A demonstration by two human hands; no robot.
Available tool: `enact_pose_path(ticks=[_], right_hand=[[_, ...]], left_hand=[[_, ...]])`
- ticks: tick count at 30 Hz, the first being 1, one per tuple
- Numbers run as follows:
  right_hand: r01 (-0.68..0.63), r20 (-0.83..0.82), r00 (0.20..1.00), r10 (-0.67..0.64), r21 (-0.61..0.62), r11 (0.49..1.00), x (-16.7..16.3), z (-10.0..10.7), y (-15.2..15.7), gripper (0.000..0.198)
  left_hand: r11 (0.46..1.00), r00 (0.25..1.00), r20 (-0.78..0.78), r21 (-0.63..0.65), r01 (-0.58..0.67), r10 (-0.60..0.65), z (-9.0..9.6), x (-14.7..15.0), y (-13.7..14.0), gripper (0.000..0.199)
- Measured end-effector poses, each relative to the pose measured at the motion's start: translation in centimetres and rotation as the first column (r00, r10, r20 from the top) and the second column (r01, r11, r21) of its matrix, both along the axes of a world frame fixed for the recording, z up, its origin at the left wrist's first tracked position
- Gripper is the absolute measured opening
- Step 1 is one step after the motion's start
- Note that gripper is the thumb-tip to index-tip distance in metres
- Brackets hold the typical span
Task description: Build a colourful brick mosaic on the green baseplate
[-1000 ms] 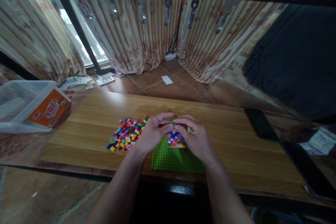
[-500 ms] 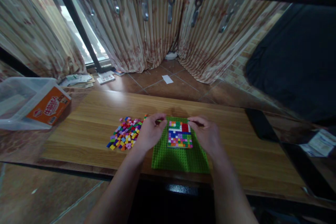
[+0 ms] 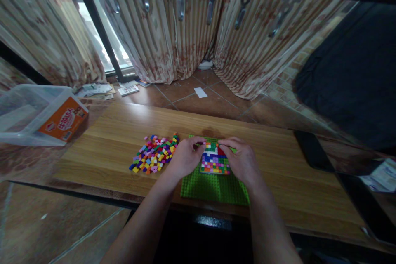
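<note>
A green studded baseplate (image 3: 213, 189) lies on the wooden table, with a patch of colourful building bricks (image 3: 215, 163) on its upper middle. My left hand (image 3: 187, 156) is over the plate's left side, thumb and forefinger pinched at the patch's upper left corner. What it pinches, if anything, is too small to make out. My right hand (image 3: 241, 159) covers the patch's right edge, its fingertips closed together near the upper right bricks; whether a brick is between them is hidden. Left of my left hand spreads a pile of loose bricks (image 3: 154, 152).
A clear plastic bin (image 3: 37, 121) with an orange label stands off the table's left end. Dark flat slabs (image 3: 312, 150) lie along the right end of the wooden table (image 3: 272, 173). Striped curtains (image 3: 173, 41) hang beyond, and a white paper (image 3: 200, 92) lies on the tiled floor.
My right hand has moved inward over the patch's upper right bricks, and my left hand has come closer to its upper left corner. The whole view has shifted slightly.
</note>
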State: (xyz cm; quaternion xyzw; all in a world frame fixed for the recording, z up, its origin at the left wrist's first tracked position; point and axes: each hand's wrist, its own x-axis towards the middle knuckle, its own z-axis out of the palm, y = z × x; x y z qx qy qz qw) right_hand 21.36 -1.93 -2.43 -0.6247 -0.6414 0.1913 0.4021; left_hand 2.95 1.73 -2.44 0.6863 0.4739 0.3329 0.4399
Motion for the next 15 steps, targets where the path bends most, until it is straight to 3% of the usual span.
enact_pose_path(ticks=[15], right_hand=[[0.064, -0.047, 0.997, -0.068, -0.068, 0.996, -0.19, 0.55, -0.05, 0.018]], left_hand=[[1.000, 0.997, -0.079, 0.018, 0.019, -0.018, 0.66, -0.11, -0.26, 0.024]])
